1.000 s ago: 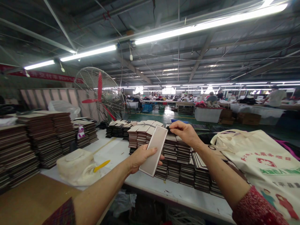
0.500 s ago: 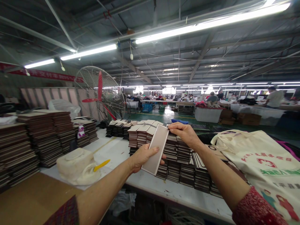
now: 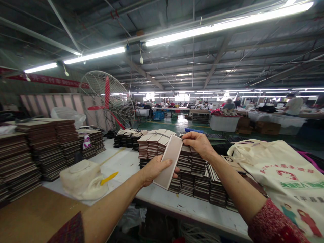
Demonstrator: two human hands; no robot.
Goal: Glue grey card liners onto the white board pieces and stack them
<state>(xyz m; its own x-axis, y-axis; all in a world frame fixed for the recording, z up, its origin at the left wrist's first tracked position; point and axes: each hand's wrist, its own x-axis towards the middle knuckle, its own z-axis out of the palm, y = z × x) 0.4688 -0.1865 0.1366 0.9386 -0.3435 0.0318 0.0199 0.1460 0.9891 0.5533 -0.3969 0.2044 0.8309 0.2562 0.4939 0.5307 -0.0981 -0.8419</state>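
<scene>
My left hand (image 3: 154, 170) grips a flat beige rectangular panel with a darker border (image 3: 168, 161) by its lower left edge, holding it tilted above the white table (image 3: 118, 162). My right hand (image 3: 198, 143) is closed in a pinch at the panel's top right corner, just over the stacks of similar brown panels (image 3: 192, 175) standing on the table behind it. What the pinch grips, beyond the corner, I cannot make out.
More tall panel stacks (image 3: 37, 148) line the left side. A plastic-wrapped tub with a yellow handle (image 3: 83, 179) sits on the table. A cream printed tote bag (image 3: 280, 179) lies at right. A large fan (image 3: 108, 101) stands behind; people work at distant tables.
The panel and both hands have shifted slightly right and up; the right hand's pinch has closed in on the panel's top corner.
</scene>
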